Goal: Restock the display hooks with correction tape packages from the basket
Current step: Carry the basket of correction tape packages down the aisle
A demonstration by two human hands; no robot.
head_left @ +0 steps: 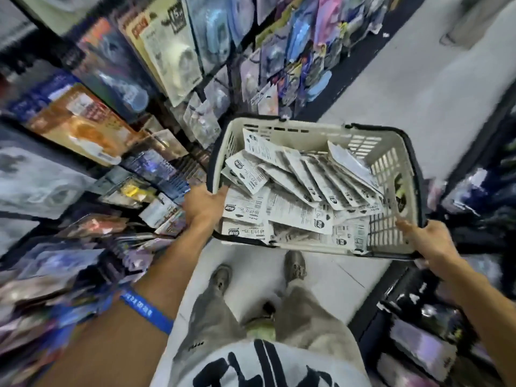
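Crowded display hooks [173,65] hang beyond our fingers. Our left hand [205,203] and right hand [427,238] grip the cream plastic basket [391,163]; white correction tape packages [296,191] lie between them. Next we probably free one hand to pick.

Packaged goods crowd the rack on the left — an orange-and-brown card pack [81,127], a pale blister pack [173,55] with a round item behind clear plastic, a small yellow item [133,190] lower down. Blue and purple packets [301,46] hang further along. The floor [413,79] is pale tile. Grey shoes [222,277], khaki trousers [307,322] and a blue wristband [146,310] show below — the edges are blurred.
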